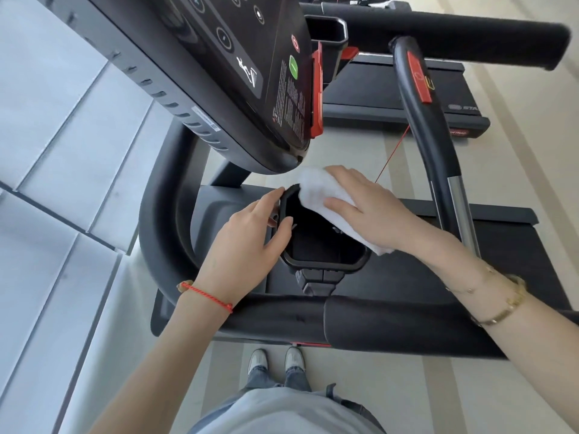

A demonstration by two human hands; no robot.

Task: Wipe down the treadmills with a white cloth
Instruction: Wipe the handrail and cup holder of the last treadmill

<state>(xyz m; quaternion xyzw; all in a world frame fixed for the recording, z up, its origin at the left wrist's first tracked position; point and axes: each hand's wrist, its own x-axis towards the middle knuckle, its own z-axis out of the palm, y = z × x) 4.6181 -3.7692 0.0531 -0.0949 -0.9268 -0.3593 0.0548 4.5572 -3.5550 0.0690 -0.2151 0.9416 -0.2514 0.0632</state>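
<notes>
Cloth (326, 195), soft and light, lay draped over the far rim of the treadmill's cup holder (322, 264), pressed flat under the right hand (372, 208), fingers spread. Left hand (247, 239) gripped the near rim. It likely bunches easily; palm pressure suits it.

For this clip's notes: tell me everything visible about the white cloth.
The white cloth looks like soft, fluffy terry towel, folded or bunched into a thick pad. It lies draped over the far right rim of the black cup holder below the console, one end hanging past the rim toward the belt side. The right hand presses flat on it, fingers spread. The left hand grips the holder's left rim, not the cloth.
</notes>
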